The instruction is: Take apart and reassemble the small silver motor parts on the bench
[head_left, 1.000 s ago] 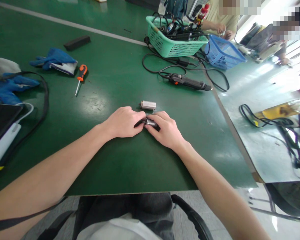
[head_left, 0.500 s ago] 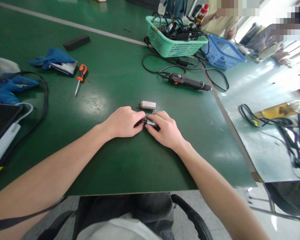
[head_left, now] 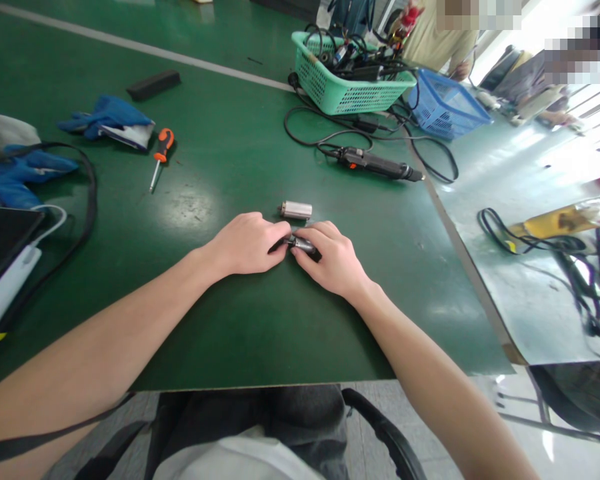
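My left hand (head_left: 245, 244) and my right hand (head_left: 333, 259) rest on the green table (head_left: 240, 333), fingers closed from both sides on a small dark and silver metal part (head_left: 303, 245). Most of that part is hidden under my fingers. Just beyond my hands lies a short silver cylinder (head_left: 296, 210), apart from both hands.
An orange-handled screwdriver (head_left: 160, 155) and blue gloves (head_left: 107, 118) lie at the left. A black electric screwdriver (head_left: 377, 165) with its cable lies beyond. A green basket (head_left: 347, 83) and a blue basket (head_left: 447, 107) stand at the back. Other people sit at the far right.
My hands have barely shifted on the part. A person at the back has moved a hand and a red-capped bottle near the green basket.
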Demonstrator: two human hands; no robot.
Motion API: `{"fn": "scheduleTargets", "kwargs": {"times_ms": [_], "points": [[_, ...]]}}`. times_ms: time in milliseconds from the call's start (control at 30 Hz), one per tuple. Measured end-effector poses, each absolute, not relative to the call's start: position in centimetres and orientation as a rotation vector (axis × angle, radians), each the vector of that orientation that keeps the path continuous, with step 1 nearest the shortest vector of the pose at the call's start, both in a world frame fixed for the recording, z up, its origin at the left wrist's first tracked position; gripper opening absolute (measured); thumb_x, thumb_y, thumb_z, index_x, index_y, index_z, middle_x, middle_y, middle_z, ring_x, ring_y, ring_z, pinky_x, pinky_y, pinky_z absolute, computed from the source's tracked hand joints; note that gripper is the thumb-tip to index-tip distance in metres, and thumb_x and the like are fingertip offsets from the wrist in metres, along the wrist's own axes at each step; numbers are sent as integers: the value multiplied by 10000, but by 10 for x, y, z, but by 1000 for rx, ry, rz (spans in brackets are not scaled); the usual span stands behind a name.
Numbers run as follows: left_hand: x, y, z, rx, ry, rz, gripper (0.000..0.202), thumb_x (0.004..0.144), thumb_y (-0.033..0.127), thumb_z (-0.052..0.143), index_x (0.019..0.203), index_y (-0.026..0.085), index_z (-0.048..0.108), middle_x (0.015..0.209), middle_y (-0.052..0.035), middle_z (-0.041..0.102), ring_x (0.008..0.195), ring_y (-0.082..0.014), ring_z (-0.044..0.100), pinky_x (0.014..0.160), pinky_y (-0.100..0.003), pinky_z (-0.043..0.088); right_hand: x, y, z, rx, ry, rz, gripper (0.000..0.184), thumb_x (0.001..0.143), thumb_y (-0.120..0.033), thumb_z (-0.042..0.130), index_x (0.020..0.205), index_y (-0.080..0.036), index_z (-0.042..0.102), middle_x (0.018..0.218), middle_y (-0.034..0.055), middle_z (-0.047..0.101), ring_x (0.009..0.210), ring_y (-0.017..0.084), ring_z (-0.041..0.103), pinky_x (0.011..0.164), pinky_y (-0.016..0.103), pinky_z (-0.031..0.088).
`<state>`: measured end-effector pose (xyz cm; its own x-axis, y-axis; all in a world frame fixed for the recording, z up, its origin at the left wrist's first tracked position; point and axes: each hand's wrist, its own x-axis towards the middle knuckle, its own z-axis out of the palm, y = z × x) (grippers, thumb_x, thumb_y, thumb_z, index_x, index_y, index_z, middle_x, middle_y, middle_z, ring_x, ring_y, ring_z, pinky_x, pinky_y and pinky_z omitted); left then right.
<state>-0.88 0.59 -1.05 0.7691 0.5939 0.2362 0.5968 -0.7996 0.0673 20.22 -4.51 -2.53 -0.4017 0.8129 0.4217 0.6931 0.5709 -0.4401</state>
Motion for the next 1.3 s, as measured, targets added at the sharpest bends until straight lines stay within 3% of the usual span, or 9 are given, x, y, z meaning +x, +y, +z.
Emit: {"fn": "scheduleTargets", "kwargs": {"times_ms": [1300], "points": [[-10,6,-13,-2902,-1041,-419,211,922,319,499,924,192,667,680,-38,683,644,-215,634,610,-329,406,201,-45,-26,-1221,-2186,234,210,946,-260,585,1139,-227,659,1028,94,670,997,272,597,911,446,532]]}}
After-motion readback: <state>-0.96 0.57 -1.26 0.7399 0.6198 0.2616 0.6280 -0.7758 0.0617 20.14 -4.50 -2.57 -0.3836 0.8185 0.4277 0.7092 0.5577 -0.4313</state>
